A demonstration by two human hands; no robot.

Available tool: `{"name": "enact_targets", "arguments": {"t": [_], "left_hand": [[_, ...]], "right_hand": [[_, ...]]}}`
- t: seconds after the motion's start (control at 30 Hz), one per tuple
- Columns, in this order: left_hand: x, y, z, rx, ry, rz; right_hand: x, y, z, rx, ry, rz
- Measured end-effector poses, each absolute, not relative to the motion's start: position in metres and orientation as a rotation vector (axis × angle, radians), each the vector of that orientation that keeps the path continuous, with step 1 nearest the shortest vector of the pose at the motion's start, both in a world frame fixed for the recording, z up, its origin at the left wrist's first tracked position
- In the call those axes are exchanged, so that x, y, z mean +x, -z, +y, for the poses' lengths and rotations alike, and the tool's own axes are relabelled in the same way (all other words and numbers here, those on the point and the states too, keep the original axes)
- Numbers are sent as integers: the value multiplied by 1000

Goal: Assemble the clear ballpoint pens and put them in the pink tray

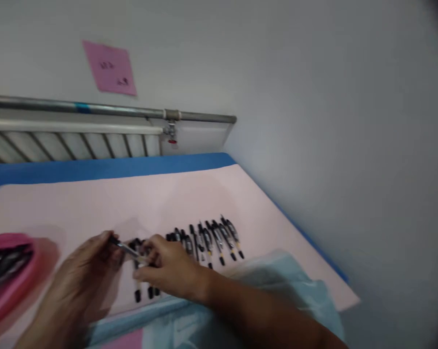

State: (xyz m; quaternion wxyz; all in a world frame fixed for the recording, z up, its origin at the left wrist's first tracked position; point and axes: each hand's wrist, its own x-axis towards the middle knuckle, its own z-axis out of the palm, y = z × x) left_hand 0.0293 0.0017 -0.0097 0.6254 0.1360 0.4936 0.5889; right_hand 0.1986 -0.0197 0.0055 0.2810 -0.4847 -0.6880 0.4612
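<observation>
Between my two hands is a slim pen [127, 248] with a black end and a clear, pale barrel. The fingertips of my left hand [90, 264] pinch its black end. My right hand [170, 266] closes on the other end, its thumb and fingers covering the tip. Under and beside my hands, a row of similar black-ended pens [219, 237] lies slanted on the pale pink sheet [182, 194]. Some of these pens are hidden behind my right hand. The picture is blurred, so small details on the pens do not show.
At the left stands a pink basket [37, 271] with several dark pens in it. Light blue cloth [288, 271] covers the near edge. Behind the table run a radiator [73, 145] and a metal pipe [132, 111]. A grey wall [331, 145] borders the right side.
</observation>
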Motion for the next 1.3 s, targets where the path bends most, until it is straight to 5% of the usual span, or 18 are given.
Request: {"name": "enact_targets", "arguments": {"t": [0.47,1.3], "left_hand": [[13,12,8,367,-1447,1026],[9,12,10,362,-1462,1020]], "right_hand": [[195,-2,-17,-1283,-871,-2019],[197,-2,-14,-1324,-804,-2152]]}}
